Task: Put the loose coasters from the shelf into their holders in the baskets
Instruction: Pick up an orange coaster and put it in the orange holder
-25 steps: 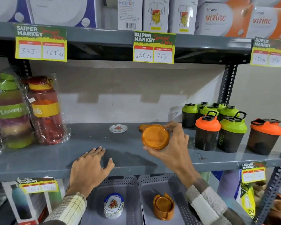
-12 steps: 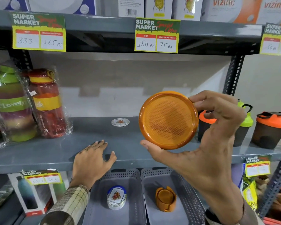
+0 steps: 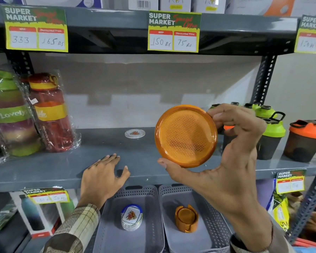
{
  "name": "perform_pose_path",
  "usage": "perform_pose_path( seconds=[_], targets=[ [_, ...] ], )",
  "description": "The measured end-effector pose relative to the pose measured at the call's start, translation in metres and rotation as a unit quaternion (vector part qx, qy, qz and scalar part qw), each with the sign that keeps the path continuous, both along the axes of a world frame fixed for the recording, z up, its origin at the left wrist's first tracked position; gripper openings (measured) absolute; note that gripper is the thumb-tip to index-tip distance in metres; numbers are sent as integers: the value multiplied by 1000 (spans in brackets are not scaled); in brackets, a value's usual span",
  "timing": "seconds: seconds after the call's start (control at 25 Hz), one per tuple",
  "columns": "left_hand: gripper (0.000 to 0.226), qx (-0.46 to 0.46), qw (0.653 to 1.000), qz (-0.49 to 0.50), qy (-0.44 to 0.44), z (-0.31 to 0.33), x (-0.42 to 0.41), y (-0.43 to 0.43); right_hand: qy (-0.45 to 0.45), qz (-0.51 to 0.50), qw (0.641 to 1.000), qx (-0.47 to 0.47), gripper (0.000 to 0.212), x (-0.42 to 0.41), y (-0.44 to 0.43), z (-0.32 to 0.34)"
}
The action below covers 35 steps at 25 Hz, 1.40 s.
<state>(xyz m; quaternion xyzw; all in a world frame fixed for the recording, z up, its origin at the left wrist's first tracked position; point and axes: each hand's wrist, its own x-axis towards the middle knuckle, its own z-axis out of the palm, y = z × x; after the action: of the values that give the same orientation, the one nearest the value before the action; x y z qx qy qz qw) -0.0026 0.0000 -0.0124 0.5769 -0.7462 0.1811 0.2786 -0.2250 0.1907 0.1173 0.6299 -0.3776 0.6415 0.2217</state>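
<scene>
The right hand point(image 3: 232, 161) holds the orange coaster point(image 3: 186, 136) upright by its rim, thumb beneath and fingertips point(image 3: 216, 115) on the upper right edge, its textured face turned toward the camera, raised clear of the shelf point(image 3: 44, 172). The left hand point(image 3: 102, 176) lies flat and empty, fingers spread, on the shelf's front edge, well apart from the right. Below and between the hands stand two grey baskets: the right basket point(image 3: 217, 212), under the right wrist, contains the orange holder point(image 3: 186, 218); the left basket point(image 3: 153, 198), just below the left hand, contains a white patterned holder point(image 3: 131, 216) already carrying coasters. One white patterned coaster point(image 3: 134, 133) remains on the shelf, beyond the left hand and left of the held piece. Assessment: the step in hand is transfer of the orange coaster to its matching holder. Recommended practice: lower it under the shelf edge without striking it, tip the disc flat, centre it over the holder's upright tabs, and release only once seated. How many coasters the orange holder already carries cannot be determined.
</scene>
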Motion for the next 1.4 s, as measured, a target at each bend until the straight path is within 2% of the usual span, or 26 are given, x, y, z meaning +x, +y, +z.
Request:
perform_pose_path(
  seconds=[0.04,0.12,0.32,0.6,0.88,1.0,1.12,1.4],
  targets=[
    [61,2,1000,1,1,0,0,0,9,-6,1000,24,76,0,1,-4],
    [61,-1,1000,-1,6,1,-1,-1,-21,11,997,73,86,-3,0,-17],
    [63,-5,1000,-6,23,0,-1,-2,-88,77,970,214,77,-9,1,-58],
    [61,-13,1000,-1,18,-1,-2,-3,-183,151,896,374,75,-31,-22,-162],
    [61,-11,999,0,39,0,-4,-3,-250,48,819,513,70,-74,-73,-295],
    [59,-15,999,7,40,-1,-5,-2,-220,-57,789,571,80,-92,-98,-334],
    [56,-28,999,8,44,-1,-5,-3,-196,-111,751,621,81,-106,-123,-354],
    [51,-67,997,4,24,-3,-6,-3,-171,-129,727,652,86,-119,-149,-380]
  ],
)
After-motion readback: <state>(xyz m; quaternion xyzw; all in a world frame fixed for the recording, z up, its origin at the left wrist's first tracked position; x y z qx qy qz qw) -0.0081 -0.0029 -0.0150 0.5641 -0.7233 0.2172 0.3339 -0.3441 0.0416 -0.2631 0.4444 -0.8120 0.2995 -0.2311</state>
